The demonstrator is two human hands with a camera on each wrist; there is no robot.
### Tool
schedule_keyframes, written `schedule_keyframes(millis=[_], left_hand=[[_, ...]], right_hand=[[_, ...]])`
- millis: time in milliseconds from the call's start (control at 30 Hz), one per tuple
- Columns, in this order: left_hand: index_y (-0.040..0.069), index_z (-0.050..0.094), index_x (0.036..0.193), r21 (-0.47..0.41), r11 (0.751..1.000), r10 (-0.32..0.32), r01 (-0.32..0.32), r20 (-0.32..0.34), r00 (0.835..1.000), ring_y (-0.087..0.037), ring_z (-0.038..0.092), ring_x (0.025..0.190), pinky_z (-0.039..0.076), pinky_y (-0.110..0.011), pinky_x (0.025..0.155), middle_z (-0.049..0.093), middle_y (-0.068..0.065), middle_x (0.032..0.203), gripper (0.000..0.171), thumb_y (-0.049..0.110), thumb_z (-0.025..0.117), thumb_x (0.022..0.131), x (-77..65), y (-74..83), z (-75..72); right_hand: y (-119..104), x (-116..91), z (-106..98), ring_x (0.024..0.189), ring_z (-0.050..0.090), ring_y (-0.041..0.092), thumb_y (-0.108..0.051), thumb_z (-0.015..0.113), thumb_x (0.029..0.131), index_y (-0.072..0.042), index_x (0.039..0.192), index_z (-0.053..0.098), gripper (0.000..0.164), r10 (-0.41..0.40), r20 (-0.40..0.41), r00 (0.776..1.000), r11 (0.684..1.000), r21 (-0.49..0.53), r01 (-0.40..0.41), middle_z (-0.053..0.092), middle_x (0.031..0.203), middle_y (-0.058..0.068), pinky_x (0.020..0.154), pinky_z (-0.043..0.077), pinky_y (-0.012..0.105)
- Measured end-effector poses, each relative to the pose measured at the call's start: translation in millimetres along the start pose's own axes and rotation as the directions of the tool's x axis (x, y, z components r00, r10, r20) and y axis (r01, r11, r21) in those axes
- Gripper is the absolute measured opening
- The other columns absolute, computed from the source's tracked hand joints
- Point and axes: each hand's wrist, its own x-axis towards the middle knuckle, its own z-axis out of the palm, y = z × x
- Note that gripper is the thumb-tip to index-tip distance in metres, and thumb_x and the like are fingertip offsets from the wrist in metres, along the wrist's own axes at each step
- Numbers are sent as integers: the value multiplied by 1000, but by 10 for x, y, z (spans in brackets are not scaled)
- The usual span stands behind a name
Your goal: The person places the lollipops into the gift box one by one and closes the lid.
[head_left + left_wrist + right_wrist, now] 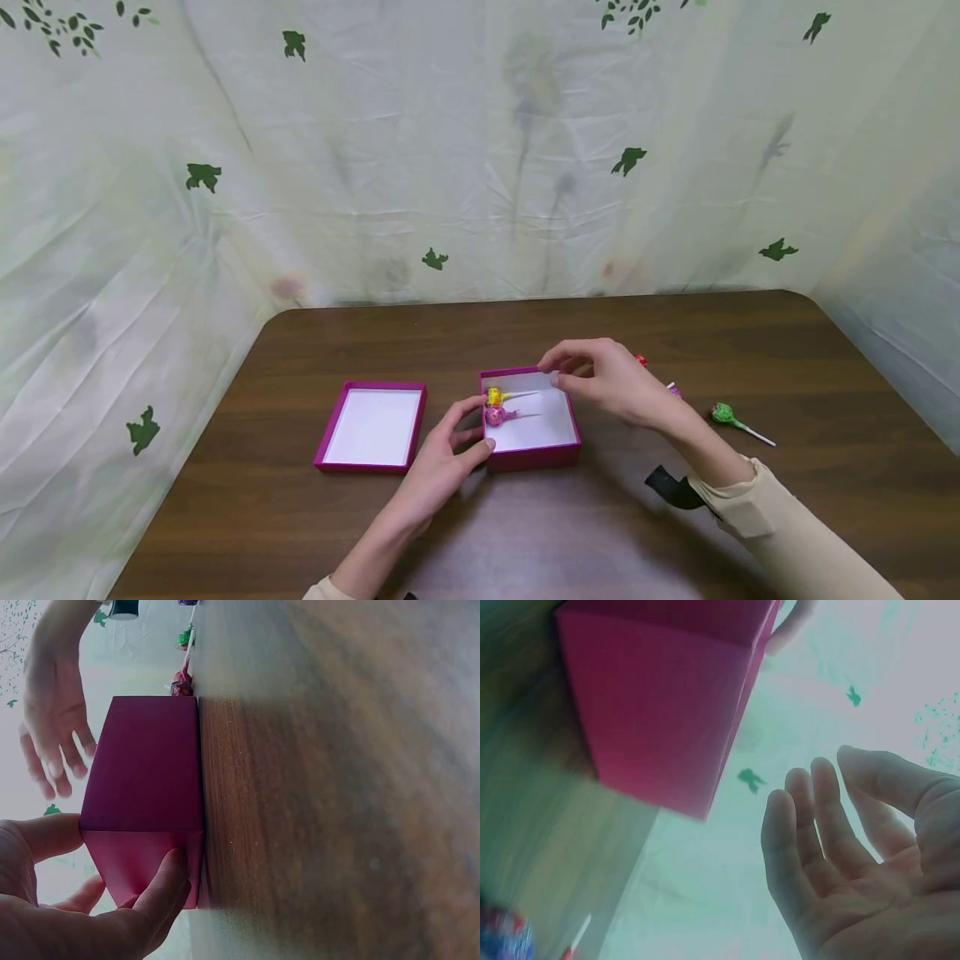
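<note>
A magenta open box [536,459] with a white inside holds a yellow lollipop [495,397] and a pink lollipop [497,415], sticks pointing right. My left hand [442,467] holds the box by its left side. In the left wrist view its thumb is at the top corner and fingers press the side wall [142,859]. Over the box's far right corner is my right hand [611,379]. The right wrist view shows this hand [855,862] with fingers loosely bent and nothing in them. Whether a fingertip touches the rim cannot be told.
Left of the box lies its magenta lid [371,427], white inside up. On the table's right are a green lollipop [722,413], a purple one [674,389] and a red one [641,360], the latter two partly hidden by my right arm. A leaf-printed curtain [480,167] surrounds the table.
</note>
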Motion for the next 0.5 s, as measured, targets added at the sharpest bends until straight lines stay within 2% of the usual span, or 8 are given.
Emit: schedule_keyframes(millis=[267,500], left_hand=[[21,45,145,-6,1000,22,-22,-10,1000,-37,49,127,48,-55,93,36,-7,152,55,16,66,93,0,-7,6],[21,46,144,-4,1000,17,-17,-6,1000,-37,49,127,48,-55,93,36,-7,152,54,15,65,93,5,-22,6]], right_hand=[[221,-259,-226,93,66,15,-14,70,92,-19,106,70,16,44,-23,999,998,-40,-45,69,105,-3,81,53,38],[474,-431,-394,92,66,18,-1,68,90,-17,103,70,21,37,-26,999,993,-113,-39,69,97,-6,81,54,38]])
